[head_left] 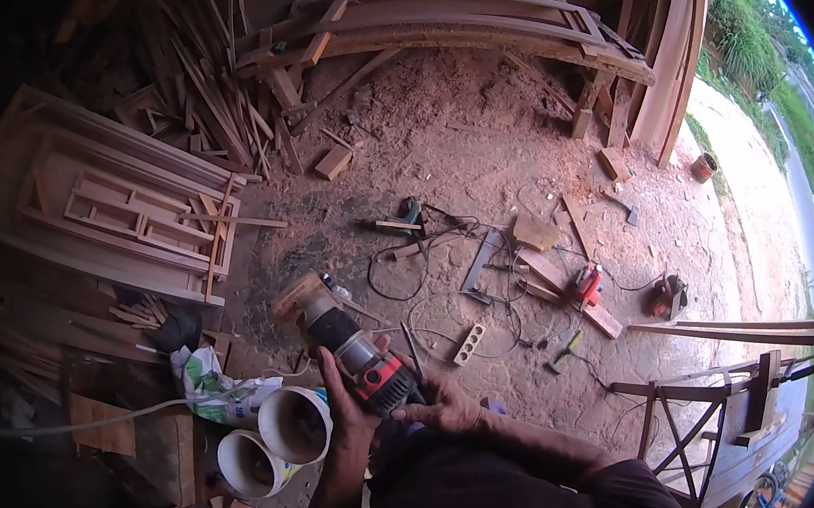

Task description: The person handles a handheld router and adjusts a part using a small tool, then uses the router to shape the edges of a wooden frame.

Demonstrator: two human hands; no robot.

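Note:
Close in front of my body I hold a trim router (354, 352) in both hands. It has a red and black motor end, a grey and black body and a brownish base plate tilted up to the left. My left hand (347, 403) is wrapped along its left side, near the red end. My right hand (449, 406) closes on the black rear end from the right; some of its fingertips are hidden behind the tool. Just left of my left forearm stand two white buckets (267, 407).
Frame panels (119, 192) lie at the left, below leaning wood strips (200, 68). A workbench (486, 41) crosses the back. On the floor are a red power tool (588, 285), a hammer (564, 351), a power strip (469, 344), loose cords and shavings. A sawhorse-like frame (683, 437) stands right.

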